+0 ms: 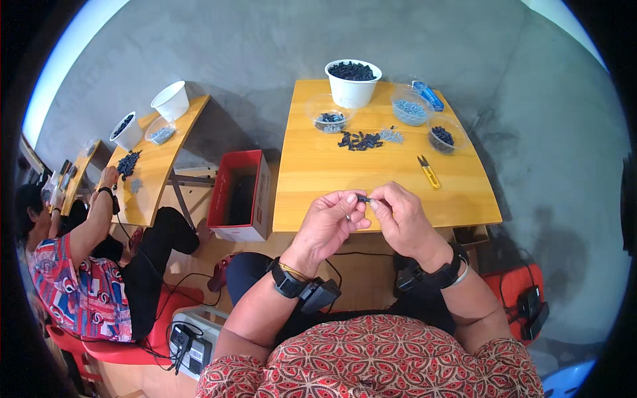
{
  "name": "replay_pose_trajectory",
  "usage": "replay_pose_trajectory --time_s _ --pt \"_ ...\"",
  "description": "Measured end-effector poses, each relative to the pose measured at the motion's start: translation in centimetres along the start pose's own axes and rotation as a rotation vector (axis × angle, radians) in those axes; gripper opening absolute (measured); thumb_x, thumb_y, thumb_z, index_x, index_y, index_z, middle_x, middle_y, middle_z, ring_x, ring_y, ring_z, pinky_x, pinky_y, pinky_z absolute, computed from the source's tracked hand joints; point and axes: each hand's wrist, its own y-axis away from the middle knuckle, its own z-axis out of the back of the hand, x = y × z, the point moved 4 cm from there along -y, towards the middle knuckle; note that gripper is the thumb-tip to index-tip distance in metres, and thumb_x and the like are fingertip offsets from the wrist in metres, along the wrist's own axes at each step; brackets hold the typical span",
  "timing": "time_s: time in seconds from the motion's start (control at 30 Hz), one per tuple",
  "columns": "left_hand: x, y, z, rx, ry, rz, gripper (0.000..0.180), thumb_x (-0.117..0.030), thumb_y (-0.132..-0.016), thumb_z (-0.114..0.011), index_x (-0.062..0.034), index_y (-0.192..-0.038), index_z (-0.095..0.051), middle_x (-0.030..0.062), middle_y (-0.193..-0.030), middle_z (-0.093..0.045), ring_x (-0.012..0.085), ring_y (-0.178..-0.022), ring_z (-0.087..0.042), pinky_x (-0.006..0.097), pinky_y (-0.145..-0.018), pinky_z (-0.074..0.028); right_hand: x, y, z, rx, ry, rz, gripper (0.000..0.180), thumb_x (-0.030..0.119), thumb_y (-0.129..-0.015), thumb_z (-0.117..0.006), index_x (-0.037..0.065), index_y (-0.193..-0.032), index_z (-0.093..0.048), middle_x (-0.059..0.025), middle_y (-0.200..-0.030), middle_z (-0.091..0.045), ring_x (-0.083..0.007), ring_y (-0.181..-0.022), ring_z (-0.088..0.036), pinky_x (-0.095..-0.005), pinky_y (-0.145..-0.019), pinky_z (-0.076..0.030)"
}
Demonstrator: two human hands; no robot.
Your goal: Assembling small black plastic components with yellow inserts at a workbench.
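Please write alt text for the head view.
A person's left hand and right hand hold a small black part at a wooden table bearing loose black pieces, yellow snips and a white tub. A co-worker sits at left.

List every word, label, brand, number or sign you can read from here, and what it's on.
Nothing reads clearly enough to quote.
Blue box: pale print, too small to read.
Red-and-white carton: small marks on its pale outside, too small and blurred.
White label near the cables, lower left: too small to read.
Black piece between the two hands: no print visible.
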Motion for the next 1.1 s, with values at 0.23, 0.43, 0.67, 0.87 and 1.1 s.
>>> replay_pose_trajectory --time_s 0.23,0.43,0.67,0.87,1.1 --pt "-0.3 1.5 -1.0 0.025 -0.036 0.000 0.017 -0.012 -0.087 -0.049 0.0010 -0.095 -0.057 0.0056 -0.079 -0.059 0.0109 -0.065 -0.056 0.029 -0.067 -0.053 -0.4 0.8 0.0 0.083 -0.346 -0.392 0.011 0.007 -0.080 -0.052 -0.004 -0.076 -0.052 -0.0099 -0.065 -0.054 -0.0151 -0.058 -0.050 -0.0287 -0.054 -0.041" --pt "-0.6 1.8 -1.5 0.050 -0.013 -0.023 0.017 -0.012 -0.086 -0.051 0.0006 -0.095 -0.057 0.0053 -0.078 -0.058 0.0104 -0.064 -0.055 0.029 -0.067 -0.053 0.1 0.6 0.3 0.090 -0.287 -0.315 0.012 0.011 -0.084 -0.051 -0.001 -0.083 -0.055 -0.0001 -0.063 -0.051 -0.0063 -0.058 -0.046 -0.0216 -0.052 -0.038" --pt "-0.9 1.6 -1.5 0.020 -0.048 -0.020 0.018 -0.012 -0.086 -0.050 0.0010 -0.096 -0.057 0.0043 -0.076 -0.058 0.0100 -0.065 -0.055 0.029 -0.066 -0.053 1.1 0.7 1.0 -0.014 -0.126 -0.135 0.010 0.007 -0.082 -0.054 -0.002 -0.086 -0.055 -0.0082 -0.070 -0.055 -0.0132 -0.062 -0.052 -0.0257 -0.055 -0.041" --pt "0.1 0.6 -0.5 -0.065 -0.112 -0.033 0.016 -0.010 -0.086 -0.050 0.0015 -0.094 -0.058 0.0041 -0.072 -0.057 0.0104 -0.062 -0.055 0.029 -0.064 -0.054 0.3 0.8 -0.1 0.015 0.010 -0.046 0.005 0.003 -0.078 -0.052 -0.001 -0.080 -0.051 -0.0162 -0.073 -0.053 -0.0322 -0.066 -0.054 -0.0363 -0.058 -0.043" --pt "1.5 -1.6 2.2 -0.191 -0.395 -0.109 0.010 -0.002 -0.082 -0.054 0.0021 -0.090 -0.059 0.0028 -0.073 -0.057 0.0088 -0.061 -0.052 0.028 -0.063 -0.054 -4.1 1.5 -2.5 0.017 0.005 -0.107 0.005 0.002 -0.076 -0.052 0.000 -0.080 -0.051 -0.0156 -0.072 -0.051 -0.0338 -0.068 -0.052 -0.0387 -0.059 -0.042"
